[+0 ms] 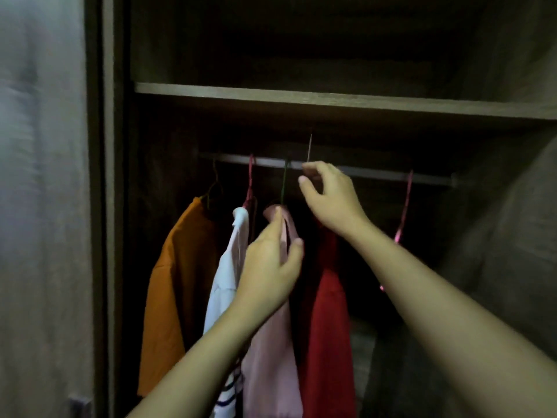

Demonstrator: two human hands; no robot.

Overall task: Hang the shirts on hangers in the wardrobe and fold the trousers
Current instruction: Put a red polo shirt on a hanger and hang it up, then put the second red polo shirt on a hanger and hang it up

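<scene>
right hand pinches hook | left hand grips pink shirt | rail gap rightward

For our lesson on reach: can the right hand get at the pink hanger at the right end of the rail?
Probably yes. The right hand is at the rail, and nothing hangs between it and the pink hanger; it must first release the thin hook it pinches.
</scene>
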